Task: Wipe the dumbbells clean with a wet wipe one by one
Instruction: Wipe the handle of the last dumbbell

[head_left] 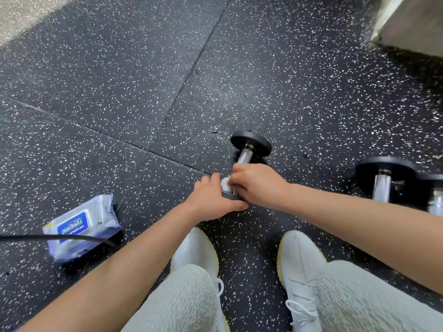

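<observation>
A small black dumbbell (250,147) with a chrome handle lies on the speckled rubber floor just ahead of my feet. My left hand (213,200) grips its near weight plate, which is mostly hidden under the hand. My right hand (256,183) presses a crumpled white wet wipe (224,183) against the near end of the handle. Two more dumbbells lie to the right: one (383,173) with a black plate and chrome bar, another (436,200) cut off by the frame edge.
A blue and white pack of wet wipes (81,228) lies on the floor to my left, with a black cable (60,237) crossing over it. My white shoes (299,264) stand below the dumbbell. A metal block (412,22) fills the top right corner.
</observation>
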Available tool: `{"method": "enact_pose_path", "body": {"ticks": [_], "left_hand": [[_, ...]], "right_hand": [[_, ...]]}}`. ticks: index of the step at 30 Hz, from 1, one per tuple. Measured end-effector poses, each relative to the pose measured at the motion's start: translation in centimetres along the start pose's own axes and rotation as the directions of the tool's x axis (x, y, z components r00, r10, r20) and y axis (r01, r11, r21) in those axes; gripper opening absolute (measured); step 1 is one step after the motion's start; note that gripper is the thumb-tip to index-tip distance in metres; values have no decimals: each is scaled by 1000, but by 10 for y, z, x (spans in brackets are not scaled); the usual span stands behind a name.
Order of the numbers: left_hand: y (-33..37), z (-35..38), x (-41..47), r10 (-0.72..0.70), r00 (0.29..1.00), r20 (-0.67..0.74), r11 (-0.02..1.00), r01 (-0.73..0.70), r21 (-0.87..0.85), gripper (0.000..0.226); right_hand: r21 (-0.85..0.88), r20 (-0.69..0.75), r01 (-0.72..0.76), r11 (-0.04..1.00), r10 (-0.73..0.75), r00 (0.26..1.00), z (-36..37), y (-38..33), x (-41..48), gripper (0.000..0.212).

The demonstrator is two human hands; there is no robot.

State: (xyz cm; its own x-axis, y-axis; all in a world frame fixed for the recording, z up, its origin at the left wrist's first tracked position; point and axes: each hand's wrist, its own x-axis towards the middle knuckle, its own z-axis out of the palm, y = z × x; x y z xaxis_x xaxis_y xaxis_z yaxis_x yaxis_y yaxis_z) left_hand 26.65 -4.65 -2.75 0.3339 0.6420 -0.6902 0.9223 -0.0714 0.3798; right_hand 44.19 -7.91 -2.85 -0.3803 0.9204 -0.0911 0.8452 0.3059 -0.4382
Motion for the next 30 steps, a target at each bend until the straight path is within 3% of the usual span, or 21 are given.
{"method": "enact_pose_path", "body": {"ticks": [6, 14, 18, 20, 25, 27, 30], "left_hand": [[1, -2, -2, -22, 998, 63, 998, 25, -59, 127], [6, -3, 0, -37, 993, 116, 999, 41, -26, 118], [6, -2, 2, -47, 991, 123, 999, 50, -22, 124], [7, -2, 2, -45, 991, 126, 999, 47, -10, 128], [11, 2, 2, -25, 994, 108, 1000, 23, 12, 118], [12, 3, 1, -23, 994, 108, 1000, 22, 12, 118], [14, 3, -3, -34, 992, 121, 999, 35, 0, 127]], "right_hand": [[-104, -197, -312, 945, 288, 937, -12, 19, 22, 12], [-125, -81, -76, 989, 66, 995, -1, 11, -1, 5], [-169, -197, -276, 946, 242, 950, -18, 24, 12, 11], [-136, -208, -309, 941, 277, 938, -17, 17, 10, 12], [-106, 3, -85, 991, 86, 996, 7, -5, -15, 5], [-108, -41, -60, 992, 55, 998, 9, 7, -14, 3], [-121, -181, -177, 977, 153, 971, 1, 22, -4, 10]]}}
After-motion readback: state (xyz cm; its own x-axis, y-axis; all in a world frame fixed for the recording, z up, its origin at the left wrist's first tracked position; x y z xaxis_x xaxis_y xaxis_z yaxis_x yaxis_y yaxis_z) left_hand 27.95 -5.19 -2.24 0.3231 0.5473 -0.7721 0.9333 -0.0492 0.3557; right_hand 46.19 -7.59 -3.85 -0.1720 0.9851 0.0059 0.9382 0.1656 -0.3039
